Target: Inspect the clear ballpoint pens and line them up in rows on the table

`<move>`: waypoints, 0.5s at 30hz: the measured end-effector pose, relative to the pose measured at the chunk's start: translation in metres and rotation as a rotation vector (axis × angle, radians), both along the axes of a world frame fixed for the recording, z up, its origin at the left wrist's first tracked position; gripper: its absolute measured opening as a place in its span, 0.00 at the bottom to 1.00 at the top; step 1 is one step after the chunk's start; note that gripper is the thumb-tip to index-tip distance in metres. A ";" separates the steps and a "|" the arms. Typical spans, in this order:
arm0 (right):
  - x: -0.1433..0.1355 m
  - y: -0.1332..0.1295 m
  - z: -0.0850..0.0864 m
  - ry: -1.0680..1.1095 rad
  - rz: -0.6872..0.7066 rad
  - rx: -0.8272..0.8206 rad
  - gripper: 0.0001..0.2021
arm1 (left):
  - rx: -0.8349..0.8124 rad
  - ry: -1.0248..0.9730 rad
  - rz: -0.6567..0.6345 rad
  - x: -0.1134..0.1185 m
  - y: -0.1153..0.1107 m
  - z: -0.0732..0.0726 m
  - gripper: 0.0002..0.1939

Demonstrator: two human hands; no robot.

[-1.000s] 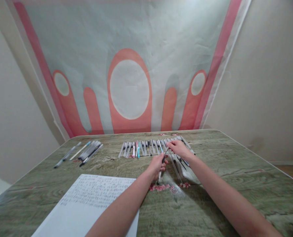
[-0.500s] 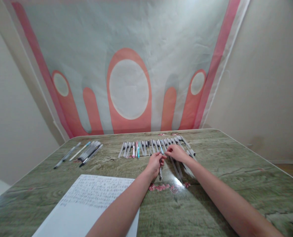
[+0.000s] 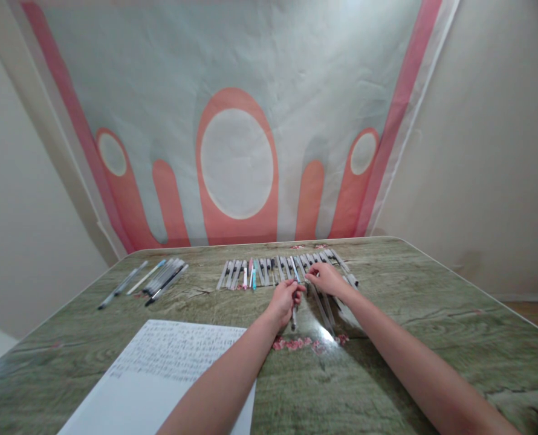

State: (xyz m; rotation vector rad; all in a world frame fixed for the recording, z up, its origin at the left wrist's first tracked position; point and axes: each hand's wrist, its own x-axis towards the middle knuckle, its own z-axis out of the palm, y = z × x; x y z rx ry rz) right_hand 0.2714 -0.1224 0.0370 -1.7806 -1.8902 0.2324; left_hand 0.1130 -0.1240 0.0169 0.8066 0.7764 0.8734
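My left hand [image 3: 286, 300] is closed around a pen [image 3: 294, 319], whose dark lower end points toward me below the fingers. Just to its right, my right hand [image 3: 322, 279] has its fingers pinched together near the row; what they hold, if anything, is too small to make out. A long row of pens [image 3: 262, 272], mostly clear with dark parts, lies side by side beyond both hands, with a few pink and teal ones among them. Under and beside my right hand, several more clear pens [image 3: 326, 311] lie pointing toward me, partly hidden by the hand and forearm.
A sheet of paper [image 3: 160, 362] with handwriting lies at the front left, partly under my left forearm. Behind it on the left is a bunch of pens [image 3: 165, 278], with a few separate ones beside it. The wood-patterned table [image 3: 432, 314] ends before a printed backdrop.
My right hand has shifted very slightly to the right. My left hand stays in nearly the same place with the pen.
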 end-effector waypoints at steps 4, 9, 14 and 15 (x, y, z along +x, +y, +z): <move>-0.003 -0.002 0.000 -0.018 0.109 -0.064 0.10 | -0.002 -0.014 0.035 0.000 0.003 -0.003 0.04; -0.008 -0.005 -0.001 -0.034 0.254 -0.112 0.11 | -0.006 -0.030 0.034 0.000 0.005 -0.005 0.04; -0.006 -0.006 -0.001 -0.081 0.328 -0.125 0.11 | -0.016 -0.032 0.029 0.000 0.003 -0.004 0.04; -0.005 -0.006 -0.001 -0.076 0.337 -0.139 0.11 | -0.015 -0.031 0.025 0.000 0.003 -0.003 0.04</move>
